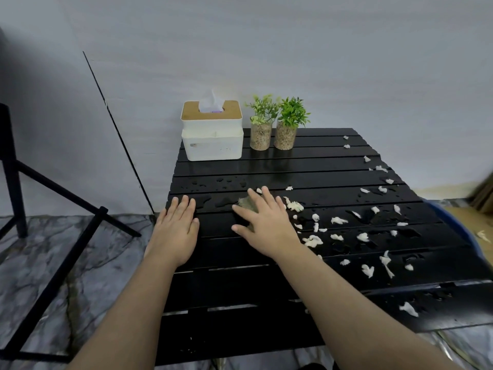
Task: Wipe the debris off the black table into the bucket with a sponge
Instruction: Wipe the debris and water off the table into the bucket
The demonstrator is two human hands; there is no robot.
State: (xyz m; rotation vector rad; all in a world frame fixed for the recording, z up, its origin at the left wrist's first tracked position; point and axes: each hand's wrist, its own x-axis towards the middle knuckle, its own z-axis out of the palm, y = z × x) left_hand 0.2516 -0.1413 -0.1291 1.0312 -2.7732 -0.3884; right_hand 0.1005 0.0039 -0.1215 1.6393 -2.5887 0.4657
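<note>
Head view only.

Right hand (266,222) lies flat on the sponge (246,204). Fingers are spread and near straight, pressing down rather than wrapped round it. Only a corner of the sponge shows under the fingers: greenish, rough, looks soft and soaked. It sits about mid-width on the table (266,276), left of most of the mess. My read is that the flat palm spreads pressure for a broad push.

Left hand (177,228) is open, palm down on the tabletop at its left edge, holding nothing. It is likely bracing the table against the push.

The table is black and glossy, built of slats with gaps between them. Small bits could drop or snag there.

Debris (312,240) is white, ragged, pulpy scraps, like wet tissue. It is scattered over the right half, from just beside the right hand out to the right edge and the far right corner. Water (224,201) lies in beads and puddles across the middle slats, so the scraps will probably smear and stick rather than roll.

Bucket (464,231) shows as a blue curved rim just past the right edge, below tabletop level and partly out of frame. It looks placed to catch a left-to-right sweep.

Tissue box (212,129), white with a tan lid, sits at the far left corner. Two plants (274,124) in clear grit-filled pots stand beside it along the far edge, clear of the wipe path.

Most debris is not yet moved off.
</note>
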